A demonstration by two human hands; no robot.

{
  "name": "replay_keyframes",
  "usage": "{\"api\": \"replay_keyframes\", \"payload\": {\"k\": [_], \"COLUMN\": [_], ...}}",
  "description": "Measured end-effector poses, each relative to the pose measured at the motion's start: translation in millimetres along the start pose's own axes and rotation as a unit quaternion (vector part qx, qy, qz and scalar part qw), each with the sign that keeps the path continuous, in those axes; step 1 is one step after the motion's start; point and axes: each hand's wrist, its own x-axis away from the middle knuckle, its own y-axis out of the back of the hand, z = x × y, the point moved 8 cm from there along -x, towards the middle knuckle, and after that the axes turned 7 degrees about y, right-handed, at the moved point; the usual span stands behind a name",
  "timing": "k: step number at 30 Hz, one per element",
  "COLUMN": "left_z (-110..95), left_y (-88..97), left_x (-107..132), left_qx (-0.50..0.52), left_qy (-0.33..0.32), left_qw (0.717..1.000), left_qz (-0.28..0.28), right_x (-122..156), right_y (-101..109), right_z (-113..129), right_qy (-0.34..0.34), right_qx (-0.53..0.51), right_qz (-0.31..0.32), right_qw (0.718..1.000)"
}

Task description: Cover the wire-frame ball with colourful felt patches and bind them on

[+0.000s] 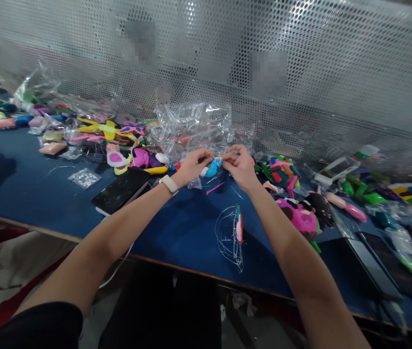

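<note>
Both my hands meet over the middle of the blue table. My left hand, with a white watch on the wrist, pinches one end of a small light-blue clay piece. My right hand pinches its other end, fingers pressed together. A thin pink stick lies on the table just below the hands. Closer to me, a tangle of thin wire with a pink and green piece on it lies on the table.
A black phone lies left of my left wrist. Crumpled clear plastic bags sit behind the hands, with colourful clay figures and packets on both sides. A perforated metal screen backs the table. Another person's arm shows at far left.
</note>
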Motion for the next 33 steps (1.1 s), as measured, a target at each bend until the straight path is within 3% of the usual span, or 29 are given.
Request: {"api": "replay_keyframes", "payload": {"k": [6,17,22,25,29,33], "left_z": [4,2,-7,-8,-9,-15], "left_y": [2.1,-12.0,-27.4,-30.1,-27.6,-25.9], "left_x": [2,4,9,12,12,11], "left_qx": [0.068,0.154,0.207,0.232,0.173,0.064], "left_qy": [0.026,0.082,0.115,0.146,0.143,0.085], "left_qw": [0.997,0.984,0.963,0.953,0.968,0.987], "left_qz": [-0.003,0.04,0.125,0.131,0.112,0.119], "right_x": [-3,-1,-3,-3,-2,-1], "right_y": [0,0,3,5,9,11], "right_z": [12,25,24,22,18,20], "right_qy": [0.044,0.033,0.028,0.023,0.009,0.011], "right_qx": [0.077,0.068,0.036,0.029,0.042,0.085], "right_qz": [-0.002,-0.021,-0.022,-0.025,-0.056,-0.076], "right_qw": [0.996,0.997,0.999,0.999,0.998,0.993]}}
